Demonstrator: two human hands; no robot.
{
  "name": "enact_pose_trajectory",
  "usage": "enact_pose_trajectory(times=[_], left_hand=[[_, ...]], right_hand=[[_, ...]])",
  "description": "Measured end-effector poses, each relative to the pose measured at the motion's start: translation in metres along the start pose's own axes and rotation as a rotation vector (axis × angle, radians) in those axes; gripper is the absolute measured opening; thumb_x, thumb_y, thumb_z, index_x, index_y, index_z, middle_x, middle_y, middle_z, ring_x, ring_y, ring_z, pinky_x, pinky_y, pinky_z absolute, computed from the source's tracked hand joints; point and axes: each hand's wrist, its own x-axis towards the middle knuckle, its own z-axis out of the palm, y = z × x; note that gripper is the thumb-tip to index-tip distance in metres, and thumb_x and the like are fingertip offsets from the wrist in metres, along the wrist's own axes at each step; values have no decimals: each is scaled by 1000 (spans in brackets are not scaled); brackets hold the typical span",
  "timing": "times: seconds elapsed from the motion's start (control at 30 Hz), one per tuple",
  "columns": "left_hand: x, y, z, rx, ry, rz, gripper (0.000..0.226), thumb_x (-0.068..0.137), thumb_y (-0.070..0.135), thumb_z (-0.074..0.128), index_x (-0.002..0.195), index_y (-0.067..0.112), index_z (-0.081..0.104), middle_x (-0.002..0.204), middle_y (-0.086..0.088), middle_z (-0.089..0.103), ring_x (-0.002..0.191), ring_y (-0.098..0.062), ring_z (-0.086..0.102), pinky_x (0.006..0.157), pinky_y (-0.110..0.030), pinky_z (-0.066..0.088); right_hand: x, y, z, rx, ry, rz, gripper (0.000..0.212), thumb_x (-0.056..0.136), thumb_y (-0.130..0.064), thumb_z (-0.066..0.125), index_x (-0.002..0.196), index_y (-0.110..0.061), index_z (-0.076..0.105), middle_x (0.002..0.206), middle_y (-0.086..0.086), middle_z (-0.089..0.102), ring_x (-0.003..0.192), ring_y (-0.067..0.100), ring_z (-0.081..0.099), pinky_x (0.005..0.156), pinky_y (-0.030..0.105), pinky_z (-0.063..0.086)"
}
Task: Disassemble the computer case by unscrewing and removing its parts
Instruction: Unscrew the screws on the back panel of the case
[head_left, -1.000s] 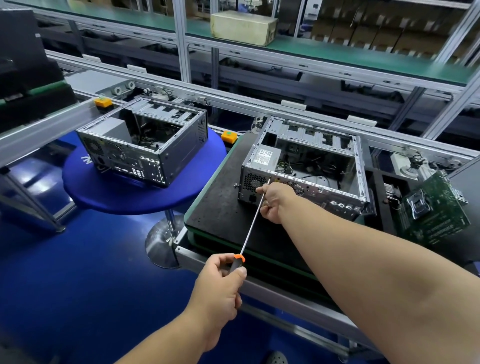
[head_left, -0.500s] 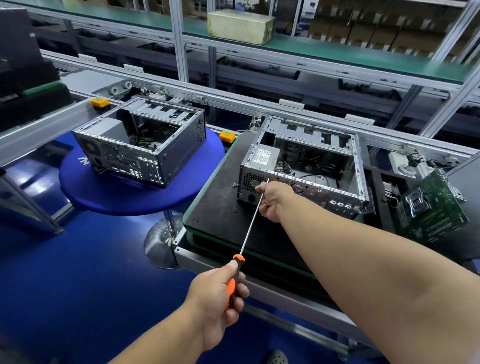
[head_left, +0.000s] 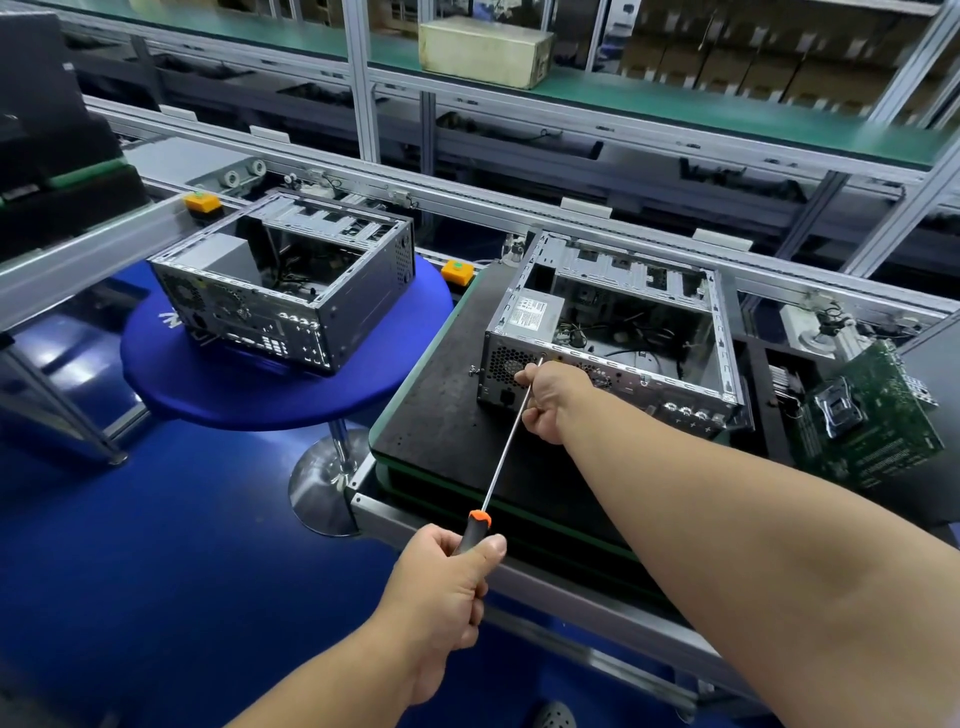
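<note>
Two computer cases: one (head_left: 291, 291) on blue round table (head_left: 218, 400), one (head_left: 613, 332) on your desk (head_left: 441, 431). One screwdriver (head_left: 506, 447): your left hand (head_left: 441, 587) grips handle, right hand (head_left: 550, 400) curls round shaft, tip at desk case's rear panel.

Grey metal case (head_left: 608, 343) on a black tabletop (head_left: 441, 426); orange-and-black screwdriver (head_left: 501, 467); blue round table (head_left: 291, 395); green circuit board (head_left: 872, 415).
</note>
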Motion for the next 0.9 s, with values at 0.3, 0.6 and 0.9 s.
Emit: enact_pose_trajectory(times=[0.3,0.6,0.9], left_hand=[[-1,5,-1,9,7,-24,26,102,30,68,94,7,59,66,-5,62,50,-13,46,42,-23,31],[0,10,0,-82,-6,-148,47,107,48,55,99,5,74,72,-7,67,50,-11,48,38,-22,30],[-2,11,1,-148,-64,-156,51,99,53,66,106,4,75,74,-10,63,52,-14,49,38,-22,31]], right_hand=[[-1,-1,0,-2,-1,-7,28,103,-26,50,79,-19,63,69,-3,32,53,11,24,35,15,25],[4,-1,0,-9,7,-12,30,103,-31,53,79,-19,65,73,-2,37,54,12,28,36,15,28],[7,0,-1,-9,-9,-10,26,101,-29,54,80,-20,64,71,-2,32,52,11,25,34,14,25]])
